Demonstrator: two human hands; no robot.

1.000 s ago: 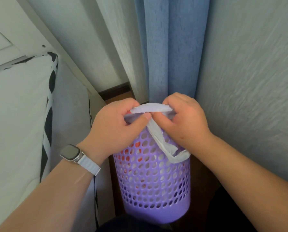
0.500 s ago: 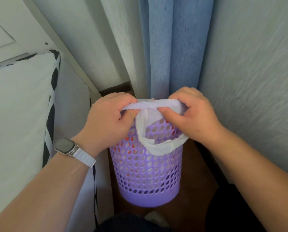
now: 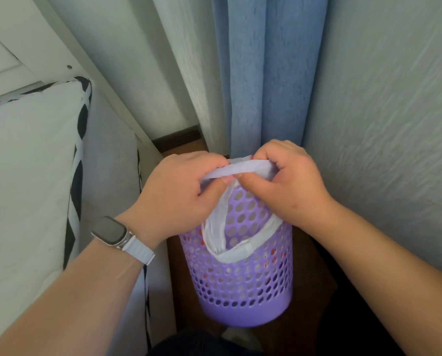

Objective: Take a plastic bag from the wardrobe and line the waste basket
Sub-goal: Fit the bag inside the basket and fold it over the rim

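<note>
- Standing below both hands, the purple waste basket (image 3: 240, 273) already has the near edge of the plastic bag (image 3: 230, 250) folded over its front rim.
- The left hand (image 3: 181, 199) and right hand (image 3: 289, 183), nearly touching, each pinch the bag's far edge, bunched between them.
- Remaining, I judge: spreading that edge over the back rim, just before the blue curtain (image 3: 268, 73).
</note>
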